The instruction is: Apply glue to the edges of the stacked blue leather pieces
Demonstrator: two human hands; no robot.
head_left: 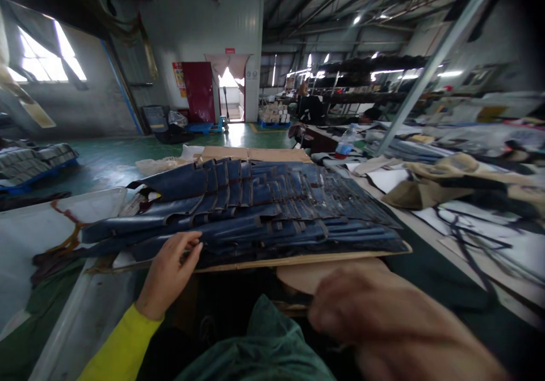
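Left hand (170, 267) at seven o'clock is half-curled, apparently empty; right hand (366, 301), blurred, I cannot tell; overlapping blue pieces (230, 236) at twelve o'clock could slide if pulled unevenly

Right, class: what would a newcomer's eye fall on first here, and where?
Probably the overlapping dark-blue panels spread across the middle, with the left hand at their near edge. Next, the bright yellow sleeve at bottom left and the dark-red door in the background.
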